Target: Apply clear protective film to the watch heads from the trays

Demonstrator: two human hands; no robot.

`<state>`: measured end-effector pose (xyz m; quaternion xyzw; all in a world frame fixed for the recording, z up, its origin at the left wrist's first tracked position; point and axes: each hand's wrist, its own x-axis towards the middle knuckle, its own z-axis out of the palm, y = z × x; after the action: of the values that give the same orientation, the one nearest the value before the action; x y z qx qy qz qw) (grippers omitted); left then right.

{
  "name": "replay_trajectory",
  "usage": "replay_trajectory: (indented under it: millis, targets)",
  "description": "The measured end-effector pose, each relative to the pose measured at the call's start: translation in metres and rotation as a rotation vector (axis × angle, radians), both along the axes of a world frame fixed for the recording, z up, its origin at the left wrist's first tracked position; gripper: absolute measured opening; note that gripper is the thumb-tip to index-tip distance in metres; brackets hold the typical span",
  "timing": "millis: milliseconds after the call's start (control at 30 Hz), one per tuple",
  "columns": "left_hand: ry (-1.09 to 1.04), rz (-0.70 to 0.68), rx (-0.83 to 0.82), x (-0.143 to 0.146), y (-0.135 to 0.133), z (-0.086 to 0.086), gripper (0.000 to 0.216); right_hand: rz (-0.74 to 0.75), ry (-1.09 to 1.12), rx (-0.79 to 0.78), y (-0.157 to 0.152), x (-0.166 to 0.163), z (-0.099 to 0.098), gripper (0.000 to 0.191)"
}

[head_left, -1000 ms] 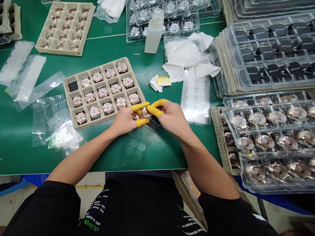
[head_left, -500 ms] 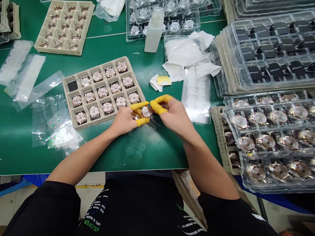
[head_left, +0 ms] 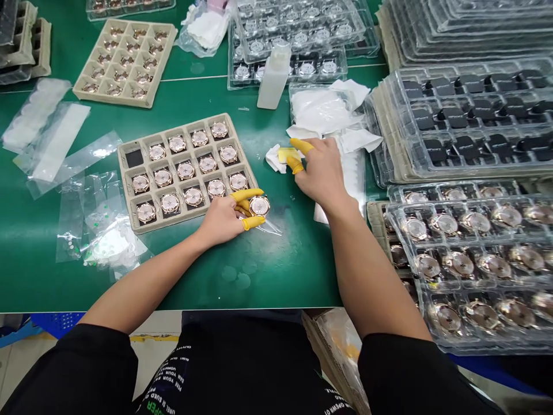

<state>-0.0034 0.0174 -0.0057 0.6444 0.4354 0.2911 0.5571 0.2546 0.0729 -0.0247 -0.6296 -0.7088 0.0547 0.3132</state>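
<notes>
My left hand [head_left: 221, 220] pinches a rose-gold watch [head_left: 260, 206] by its edges, beside the near right corner of the beige tray [head_left: 173, 219] on the green table [head_left: 276, 271]. My right hand [head_left: 320, 170] has thumb and forefinger parted at the yellow pad [head_left: 283, 154]; I can't tell whether they touch it. Crumpled white tissue [head_left: 273, 160] lies against the pad.

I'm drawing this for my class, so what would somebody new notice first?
Probably the bright yellow finger covers near the picture's middle. The left hand holds a shiny round watch case beside a tray of similar ones, while the right hand is by a small yellow piece. Clear plastic trays are piled along the right side.
</notes>
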Motion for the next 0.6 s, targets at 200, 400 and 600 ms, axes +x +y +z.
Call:
replay_trajectory:
  millis: [200, 400, 600]
  targets:
    - [0.001, 0.001, -0.001, 0.0, -0.001, 0.002, 0.065, -0.075, -0.085, -0.07, 0.008, 0.008, 0.004, 0.024]
    - [-0.03, 0.043, -0.03, 0.002, -0.002, 0.002, 0.062, 0.14, 0.251, -0.01, -0.058, -0.012, 0.04, 0.008]
    - [-0.051, 0.04, -0.039, 0.003, -0.002, 0.006, 0.058, 0.315, 0.14, 0.21, -0.08, -0.046, 0.032, 0.03]
